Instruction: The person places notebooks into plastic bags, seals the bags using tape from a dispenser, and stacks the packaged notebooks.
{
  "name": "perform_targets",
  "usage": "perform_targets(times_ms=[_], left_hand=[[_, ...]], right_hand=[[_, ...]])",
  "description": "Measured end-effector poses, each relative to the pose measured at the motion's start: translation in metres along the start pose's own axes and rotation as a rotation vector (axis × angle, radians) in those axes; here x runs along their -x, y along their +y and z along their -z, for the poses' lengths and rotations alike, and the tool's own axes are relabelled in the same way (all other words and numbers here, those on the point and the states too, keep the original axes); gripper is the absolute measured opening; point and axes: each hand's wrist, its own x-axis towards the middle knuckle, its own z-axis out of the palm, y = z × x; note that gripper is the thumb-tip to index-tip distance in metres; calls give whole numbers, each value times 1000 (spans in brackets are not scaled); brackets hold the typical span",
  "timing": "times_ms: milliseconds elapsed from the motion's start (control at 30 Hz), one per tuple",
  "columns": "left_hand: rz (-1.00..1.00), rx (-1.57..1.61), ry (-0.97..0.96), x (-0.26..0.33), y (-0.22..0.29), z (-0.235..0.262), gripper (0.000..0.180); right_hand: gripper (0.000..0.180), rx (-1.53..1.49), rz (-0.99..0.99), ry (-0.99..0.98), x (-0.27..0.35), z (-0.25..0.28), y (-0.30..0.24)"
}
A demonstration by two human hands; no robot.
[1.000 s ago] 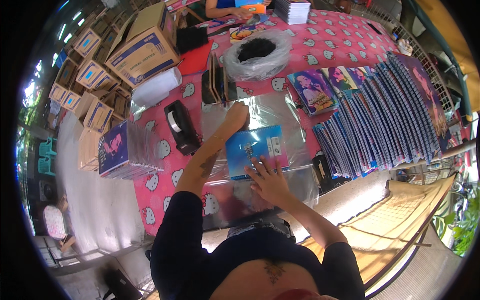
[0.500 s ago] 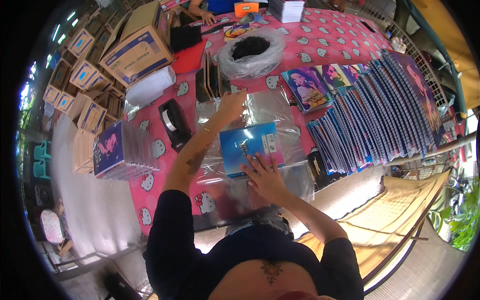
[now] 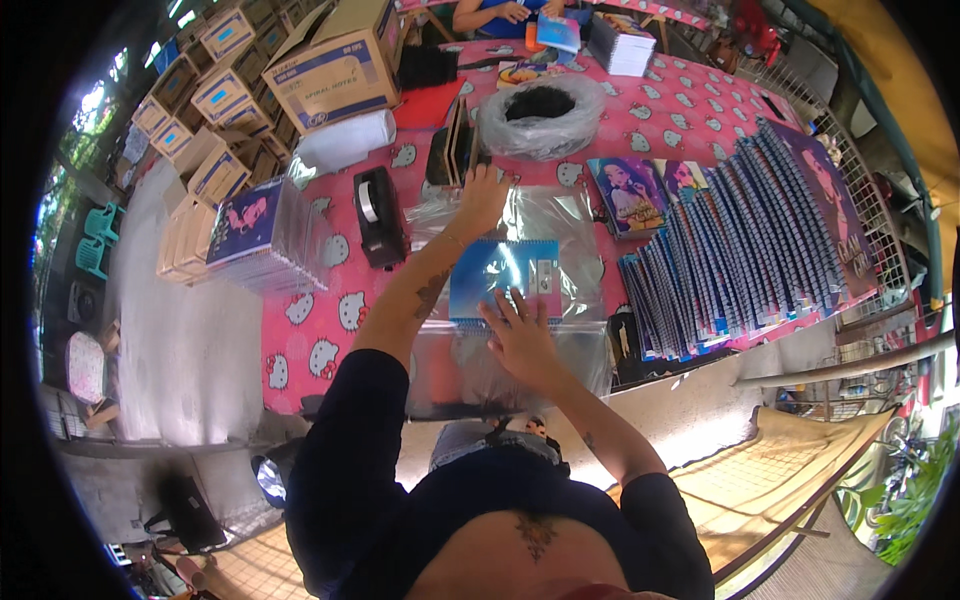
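A blue and pink spiral notebook lies on clear plastic sheets or sleeves in front of me. My right hand rests on its lower part, fingers spread and flat. Beyond the notebook, my left hand is on the far edge of the plastic, fingers stretched out, next to an upright black and wooden holder. Whether the left fingertips lift any plastic is too small to tell. A black tape dispenser stands to the left of my left forearm.
Stacked spiral notebooks line the right side. Plastic-wrapped notebooks stand at the left edge. A large carton, a white roll and a plastic-wrapped black coil are farther back. A co-worker's hands are across the table.
The whole view has shifted. My left hand's fingers look more spread at the plastic's far edge; my right hand stays on the notebook. The co-worker now handles a blue notebook.
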Motion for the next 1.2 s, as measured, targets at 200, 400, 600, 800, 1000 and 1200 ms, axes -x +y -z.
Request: perform_targets(times_ms=[200,400,600,800,1000,1200], left_hand=[[152,236,-317,-5,-24,-54,29],[-89,164,-22,-2,-18,-36,26],[-155,290,-147,-4,-33,-14,23],[-268,308,-19,6,-25,28,27],[-320,424,-61,22,-3,31,17],[-252,455,-141,52,24,63,16]], right_hand=[[64,-341,-99,-29,-21,37,5],[47,-150,-219,357,-83,2,124],[50,-556,-697,437,-117,-16,217],[42,-411,-614,811,-89,-11,218],[47,-257,-273,150,-28,28,8],[62,6,-65,131,-4,2,-21]])
